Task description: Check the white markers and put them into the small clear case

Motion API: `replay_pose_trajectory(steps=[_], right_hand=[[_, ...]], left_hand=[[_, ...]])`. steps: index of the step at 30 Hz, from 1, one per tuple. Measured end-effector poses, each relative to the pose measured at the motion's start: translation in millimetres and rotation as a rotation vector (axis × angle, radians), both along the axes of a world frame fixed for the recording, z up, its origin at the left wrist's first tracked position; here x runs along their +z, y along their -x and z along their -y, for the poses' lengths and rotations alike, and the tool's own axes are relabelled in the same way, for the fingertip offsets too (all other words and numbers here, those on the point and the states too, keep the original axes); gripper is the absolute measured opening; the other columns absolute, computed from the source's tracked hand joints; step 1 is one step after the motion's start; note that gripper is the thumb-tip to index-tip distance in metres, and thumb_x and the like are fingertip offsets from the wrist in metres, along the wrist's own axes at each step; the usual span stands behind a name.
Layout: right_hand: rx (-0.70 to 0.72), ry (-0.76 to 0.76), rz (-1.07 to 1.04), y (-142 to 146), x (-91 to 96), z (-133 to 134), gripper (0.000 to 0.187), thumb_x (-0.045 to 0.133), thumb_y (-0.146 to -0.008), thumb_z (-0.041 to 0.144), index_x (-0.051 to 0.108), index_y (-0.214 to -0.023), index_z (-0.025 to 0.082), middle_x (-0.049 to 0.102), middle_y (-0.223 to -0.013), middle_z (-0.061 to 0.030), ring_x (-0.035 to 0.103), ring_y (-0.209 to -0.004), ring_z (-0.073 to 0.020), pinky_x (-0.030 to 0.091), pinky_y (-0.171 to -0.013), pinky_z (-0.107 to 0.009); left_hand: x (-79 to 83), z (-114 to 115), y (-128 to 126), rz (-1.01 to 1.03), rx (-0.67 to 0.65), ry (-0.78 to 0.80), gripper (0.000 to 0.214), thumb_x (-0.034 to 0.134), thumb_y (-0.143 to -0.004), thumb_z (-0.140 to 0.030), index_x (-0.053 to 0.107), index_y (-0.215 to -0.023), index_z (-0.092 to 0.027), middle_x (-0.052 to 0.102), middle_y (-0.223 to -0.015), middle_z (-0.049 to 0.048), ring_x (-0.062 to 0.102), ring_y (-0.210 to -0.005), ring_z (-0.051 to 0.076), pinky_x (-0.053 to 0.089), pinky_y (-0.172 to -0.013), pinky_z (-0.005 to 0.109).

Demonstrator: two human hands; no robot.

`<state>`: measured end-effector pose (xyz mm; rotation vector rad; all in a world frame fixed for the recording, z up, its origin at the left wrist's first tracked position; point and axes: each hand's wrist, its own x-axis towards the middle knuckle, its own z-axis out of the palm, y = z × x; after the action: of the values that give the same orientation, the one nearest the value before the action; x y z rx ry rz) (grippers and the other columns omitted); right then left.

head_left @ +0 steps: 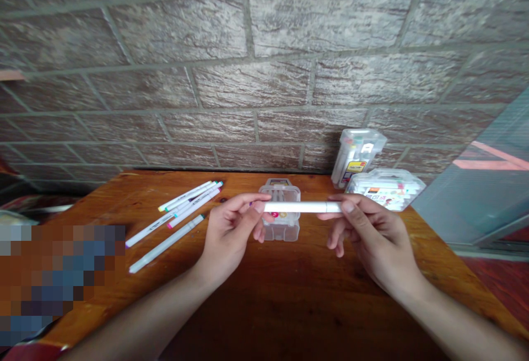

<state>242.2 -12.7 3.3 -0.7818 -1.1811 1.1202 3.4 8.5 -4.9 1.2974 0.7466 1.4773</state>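
A white marker (pixel 295 206) is held level between my two hands, above the table. My left hand (pixel 231 229) pinches its left end between thumb and fingers. At the other end, my right hand (pixel 370 231) grips it the same way, near a thin seam in the barrel. Behind the marker stands a small clear plastic case (pixel 281 232), partly hidden by the marker and my left fingers; slim upright shapes and round coloured spots show in it. Left of my left hand, several white markers with coloured ends (pixel 192 209) lie loosely grouped, and a greyer marker (pixel 165 245) lies nearer me.
On the wooden table (pixel 289 295), a tall clear marker box (pixel 357 157) stands at the back right beside a wider clear case with a handle (pixel 386 190). A brick-patterned wall (pixel 223 85) rises behind the table. Blurred blocks hide the lower left.
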Motion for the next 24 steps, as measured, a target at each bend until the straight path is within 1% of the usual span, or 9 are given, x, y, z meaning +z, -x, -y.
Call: replay_pose_trajectory(steps=[5, 8, 12, 17, 21, 24], right_hand=[[-0.007, -0.022, 0.02, 0.6, 0.0, -0.2, 0.016, 0.08, -0.095, 0.035, 0.077, -0.1, 0.02, 0.085, -0.089, -0.0081, 0.071, -0.047, -0.0153, 0.056, -0.038, -0.023], [-0.022, -0.024, 0.044, 1.7, 1.0, 0.2, 0.017, 0.082, -0.093, 0.034, 0.078, -0.101, 0.019, 0.085, -0.084, -0.0074, 0.069, -0.044, -0.0144, 0.056, -0.038, -0.022], [-0.052, -0.034, 0.089, 2.3, 2.1, 0.3, 0.02, 0.087, -0.088, 0.034, 0.078, -0.098, 0.019, 0.083, -0.078, -0.0068, 0.068, -0.043, -0.0151, 0.055, -0.036, -0.023], [-0.069, -0.059, 0.156, 1.7, 0.0, 0.6, 0.021, 0.089, -0.085, 0.031, 0.077, -0.097, 0.019, 0.074, -0.057, -0.0004, 0.064, -0.041, -0.0139, 0.054, -0.039, -0.021], [-0.081, -0.071, 0.177, 3.1, 0.4, 1.4, 0.02, 0.09, -0.084, 0.029, 0.076, -0.094, 0.019, 0.073, -0.057, 0.0001, 0.064, -0.042, -0.0127, 0.054, -0.04, -0.02], [-0.073, -0.076, 0.182, 4.4, 2.8, 2.3, 0.019, 0.09, -0.084, 0.029, 0.076, -0.092, 0.019, 0.073, -0.057, -0.0003, 0.064, -0.042, -0.0122, 0.054, -0.04, -0.019]], left_hand=[[4.6, 2.7, -0.2, -0.102, 0.052, 0.002, 0.024, 0.082, -0.09, -0.035, 0.081, -0.104, -0.015, 0.077, -0.068, 0.004, 0.057, -0.046, 0.01, 0.051, -0.047, 0.022], [8.1, 3.8, -0.1, -0.147, 0.083, -0.005, 0.023, 0.085, -0.086, -0.033, 0.081, -0.099, -0.015, 0.075, -0.064, 0.0023, 0.058, -0.045, 0.01, 0.049, -0.046, 0.021], [9.7, 4.0, 0.4, -0.2, 0.099, -0.03, 0.021, 0.087, -0.083, -0.031, 0.082, -0.095, -0.015, 0.072, -0.06, 0.0013, 0.058, -0.045, 0.01, 0.045, -0.044, 0.02], [8.9, 4.4, -0.5, -0.236, 0.116, -0.081, 0.016, 0.088, -0.08, -0.026, 0.08, -0.09, -0.016, 0.069, -0.06, -0.0003, 0.057, -0.044, 0.009, 0.043, -0.042, 0.018], [7.3, 5.1, -1.5, -0.231, 0.122, -0.107, 0.013, 0.086, -0.082, -0.024, 0.079, -0.09, -0.017, 0.069, -0.064, -0.0009, 0.058, -0.045, 0.009, 0.044, -0.043, 0.017], [6.9, 5.2, -1.3, -0.23, 0.11, -0.093, 0.014, 0.085, -0.084, -0.026, 0.078, -0.092, -0.017, 0.067, -0.061, -0.0021, 0.058, -0.046, 0.009, 0.045, -0.044, 0.017]])
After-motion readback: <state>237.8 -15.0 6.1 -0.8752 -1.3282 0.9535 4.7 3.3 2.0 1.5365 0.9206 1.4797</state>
